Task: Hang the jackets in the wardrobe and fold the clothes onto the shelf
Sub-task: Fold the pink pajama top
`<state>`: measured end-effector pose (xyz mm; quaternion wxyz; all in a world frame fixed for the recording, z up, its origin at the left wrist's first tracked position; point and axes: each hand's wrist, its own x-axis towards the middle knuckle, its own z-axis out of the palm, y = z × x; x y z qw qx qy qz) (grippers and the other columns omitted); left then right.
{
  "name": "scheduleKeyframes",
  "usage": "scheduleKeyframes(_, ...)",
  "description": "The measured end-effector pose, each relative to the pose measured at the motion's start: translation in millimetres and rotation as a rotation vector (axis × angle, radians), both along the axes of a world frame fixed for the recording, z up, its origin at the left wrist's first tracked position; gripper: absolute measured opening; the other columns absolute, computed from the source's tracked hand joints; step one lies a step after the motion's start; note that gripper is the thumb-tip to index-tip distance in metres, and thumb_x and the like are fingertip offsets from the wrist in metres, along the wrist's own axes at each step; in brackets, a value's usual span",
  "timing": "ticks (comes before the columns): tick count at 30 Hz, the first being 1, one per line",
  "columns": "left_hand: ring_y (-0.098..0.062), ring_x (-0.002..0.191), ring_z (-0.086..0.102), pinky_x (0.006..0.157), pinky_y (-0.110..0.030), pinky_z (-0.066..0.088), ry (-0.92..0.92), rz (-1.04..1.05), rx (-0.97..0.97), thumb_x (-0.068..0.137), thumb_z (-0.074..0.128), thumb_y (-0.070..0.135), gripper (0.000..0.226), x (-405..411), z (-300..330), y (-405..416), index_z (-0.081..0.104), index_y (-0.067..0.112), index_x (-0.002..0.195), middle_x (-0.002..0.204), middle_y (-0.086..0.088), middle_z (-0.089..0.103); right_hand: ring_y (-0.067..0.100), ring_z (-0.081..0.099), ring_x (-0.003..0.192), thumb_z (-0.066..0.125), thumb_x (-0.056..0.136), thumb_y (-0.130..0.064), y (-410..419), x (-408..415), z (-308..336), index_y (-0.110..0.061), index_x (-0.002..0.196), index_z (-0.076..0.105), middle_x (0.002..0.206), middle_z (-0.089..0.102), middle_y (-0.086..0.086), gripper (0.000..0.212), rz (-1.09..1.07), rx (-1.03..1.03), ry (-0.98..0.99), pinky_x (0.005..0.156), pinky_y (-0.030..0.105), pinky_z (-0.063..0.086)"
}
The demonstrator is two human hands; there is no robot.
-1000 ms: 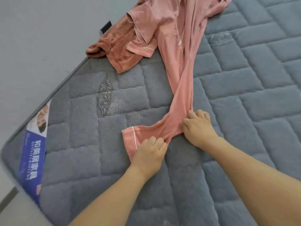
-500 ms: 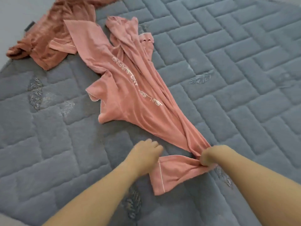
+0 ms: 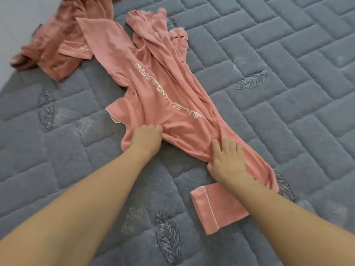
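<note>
From my remote seat, the salmon-pink soft jersey garment with a line of pale printed lettering (image 3: 169,100) lay crumpled and twisted lengthwise on the grey quilted mattress (image 3: 288,73), not yet spread for folding. The left hand (image 3: 147,138) had its fingers curled into a bunched lower edge of the cloth, and the right hand (image 3: 227,160) rested flat with fingers spread on the narrow stretch leading to the white-piped cuff (image 3: 215,210), which sat folded back beneath that forearm. I judged the main risk to be pulling with the left while the right pinned the fabric: the twist could tighten and set creases, and the fold would come out lopsided. A second rust-coloured plush garment (image 3: 57,45) overlapped the far end near the mattress corner, so a hard tug might drag it along or off the edge. Compared with half a second earlier, the left hand had moved from bare mattress onto the cloth, and the right had opened from a pinch near the cuff to a flat press.
</note>
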<state>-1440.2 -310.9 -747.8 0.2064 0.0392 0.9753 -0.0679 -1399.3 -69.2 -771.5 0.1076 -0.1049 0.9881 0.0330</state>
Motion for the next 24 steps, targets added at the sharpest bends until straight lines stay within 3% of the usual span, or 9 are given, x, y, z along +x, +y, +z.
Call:
scheduleKeyframes(4, -0.032, 0.102, 0.057, 0.074, -0.035, 0.041, -0.275, -0.001, 0.321, 0.089, 0.045, 0.027, 0.019, 33, 18, -1, 0.053, 0.018, 0.104, 0.114, -0.008, 0.063, 0.037, 0.041, 0.127, 0.082, 0.051, -0.046, -14, 14, -7, -0.007, 0.140, 0.049, 0.144, 0.045, 0.020, 0.103, 0.209, -0.081, 0.015, 0.105, 0.049, 0.025)
scheduleKeyframes(6, -0.030, 0.108, 0.051, 0.081, -0.036, 0.036, -0.183, -0.099, 0.235, 0.083, 0.051, 0.036, 0.029, 58, 21, -16, 0.044, 0.020, 0.106, 0.117, -0.005, 0.054, 0.035, 0.045, 0.128, 0.085, 0.048, -0.049, -36, 21, -4, -0.011, 0.140, 0.049, 0.144, 0.045, 0.014, 0.106, 0.252, -0.100, -0.040, 0.107, 0.048, 0.030)
scheduleKeyframes(9, -0.029, 0.146, 0.015, 0.115, -0.058, 0.010, -0.150, -0.055, -0.026, 0.078, 0.054, 0.058, 0.087, 77, 9, -52, 0.021, 0.021, 0.149, 0.154, -0.010, 0.018, 0.035, 0.046, 0.125, 0.084, 0.046, -0.034, -67, 20, -2, -0.014, 0.138, 0.050, 0.139, 0.046, 0.013, 0.100, 0.186, -0.144, -0.040, 0.105, 0.051, 0.037)
scheduleKeyframes(11, -0.030, 0.150, -0.013, 0.113, -0.065, -0.010, -0.195, 0.044, -0.046, 0.076, 0.052, 0.065, 0.101, 76, -5, -68, 0.003, 0.024, 0.155, 0.160, -0.010, -0.008, 0.039, 0.049, 0.123, 0.080, 0.053, -0.026, -82, 11, -1, -0.014, 0.135, 0.054, 0.138, 0.049, 0.017, 0.087, 0.110, -0.153, -0.046, 0.103, 0.054, 0.042)
scheduleKeyframes(12, -0.031, 0.149, -0.017, 0.113, -0.066, -0.010, -0.166, 0.053, -0.016, 0.075, 0.051, 0.064, 0.098, 73, -11, -69, 0.007, 0.026, 0.154, 0.160, -0.011, -0.009, 0.040, 0.050, 0.123, 0.077, 0.059, -0.024, -87, 7, -1, -0.014, 0.131, 0.058, 0.138, 0.050, 0.019, 0.075, 0.113, -0.131, -0.061, 0.102, 0.055, 0.042)
scheduleKeyframes(16, -0.038, 0.138, 0.031, 0.106, -0.059, 0.036, 0.079, 0.065, 0.273, 0.071, 0.046, 0.045, 0.046, 57, -18, -69, 0.062, 0.016, 0.102, 0.146, -0.018, 0.038, 0.038, 0.049, 0.118, 0.054, 0.081, -0.013, -108, -10, 8, -0.007, 0.112, 0.062, 0.128, 0.051, 0.015, 0.032, 0.141, -0.103, -0.193, 0.103, 0.045, 0.036)
scheduleKeyframes(19, -0.029, 0.104, 0.050, 0.082, -0.039, 0.045, 0.042, 0.173, 0.567, 0.082, 0.056, 0.035, 0.022, 43, -2, -84, 0.049, 0.015, 0.076, 0.104, -0.007, 0.055, 0.034, 0.055, 0.109, 0.050, 0.087, -0.019, -127, -25, 28, -0.007, 0.115, 0.062, 0.123, 0.051, 0.011, 0.033, -0.031, -0.159, -0.378, 0.088, 0.037, 0.044)
scheduleKeyframes(21, -0.021, 0.072, 0.047, 0.060, -0.032, 0.038, -0.043, 0.359, 0.765, 0.083, 0.059, 0.023, 0.025, 40, 21, -101, 0.038, 0.018, 0.069, 0.074, 0.002, 0.047, 0.034, 0.058, 0.109, 0.050, 0.089, -0.027, -145, -30, 46, -0.010, 0.117, 0.062, 0.123, 0.059, 0.012, 0.035, -0.091, -0.189, -0.485, 0.083, 0.033, 0.044)
scheduleKeyframes(24, -0.022, 0.067, 0.056, 0.064, -0.038, 0.053, -0.366, 0.450, 0.619, 0.070, 0.059, 0.035, 0.019, 60, 59, -156, 0.049, 0.019, 0.071, 0.070, 0.003, 0.056, 0.032, 0.059, 0.116, 0.058, 0.089, -0.030, -189, -12, 85, -0.010, 0.120, 0.062, 0.125, 0.063, 0.012, 0.037, -0.056, -0.297, -0.930, 0.084, 0.031, 0.046)
